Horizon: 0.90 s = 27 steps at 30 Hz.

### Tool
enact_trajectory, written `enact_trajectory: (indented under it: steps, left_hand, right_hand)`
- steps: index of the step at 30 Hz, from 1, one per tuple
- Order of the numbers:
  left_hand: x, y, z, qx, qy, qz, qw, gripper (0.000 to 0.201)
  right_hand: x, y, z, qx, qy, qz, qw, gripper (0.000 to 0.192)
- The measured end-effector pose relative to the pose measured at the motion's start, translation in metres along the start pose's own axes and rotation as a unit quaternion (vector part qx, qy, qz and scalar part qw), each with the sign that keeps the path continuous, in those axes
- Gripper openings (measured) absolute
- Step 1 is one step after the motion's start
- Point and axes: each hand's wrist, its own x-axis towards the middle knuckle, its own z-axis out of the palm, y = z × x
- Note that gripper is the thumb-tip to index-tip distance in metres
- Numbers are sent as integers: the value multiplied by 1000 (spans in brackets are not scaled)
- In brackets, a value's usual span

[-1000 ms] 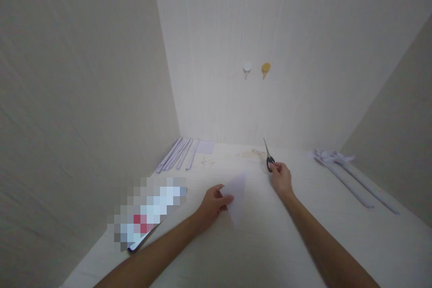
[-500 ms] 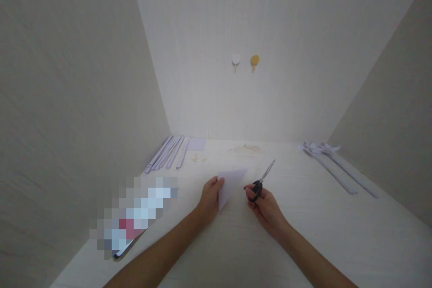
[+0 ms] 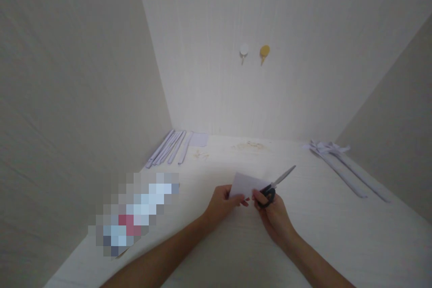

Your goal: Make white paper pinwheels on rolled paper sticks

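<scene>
A small pale lilac piece of paper [image 3: 249,183] is pinched in my left hand [image 3: 222,204], thumb on its near edge. My right hand [image 3: 275,213] is closed around the black handles of a pair of scissors [image 3: 282,175], whose blades look closed and point up and to the right, away from the paper. The right thumb and fingers are close to the paper's right end; whether they touch it I cannot tell.
Several rolled paper sticks [image 3: 168,148] lie at the back left beside a flat paper square [image 3: 199,139]. Two paper sticks with folded tops [image 3: 340,164] lie at the right. A blurred-out device [image 3: 141,211] is at the left. Hooks [image 3: 265,51] are on the wall.
The paper has turned in my left hand, from a slanted triangle-like outline to a wider one, and shifted right. My right hand with the scissors is now right beside it. The view has shifted slightly.
</scene>
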Motion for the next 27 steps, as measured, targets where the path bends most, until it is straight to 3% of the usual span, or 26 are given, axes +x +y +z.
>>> enact_trajectory:
  steps: [4,8,11,14,17,23,27]
  left_hand:
    - [4,-2,-2,15,71,12,997,15]
    - [12,-11,-13,-3,129,24,991,17]
    - [17,-15,-21,-13,162,17,986,17]
    - [19,-15,-24,-49,180,8,982,19]
    - [18,-12,-22,-80,162,12,984,20]
    - [14,-2,-18,-185,153,-7,971,20]
    - [13,0,-18,-194,151,-9,969,21]
  right_hand:
    - [0,-3,-2,-41,-49,0,998,24]
    - [1,-10,-11,-136,-155,26,978,40]
    - [2,-19,-20,-249,-238,-4,939,45]
    - [3,-25,-27,-350,-301,12,887,46]
    - [4,-27,-29,-390,-316,22,865,44]
    - [4,-23,-29,-445,-303,14,842,44]
    - [3,-23,-29,-463,-291,9,837,45]
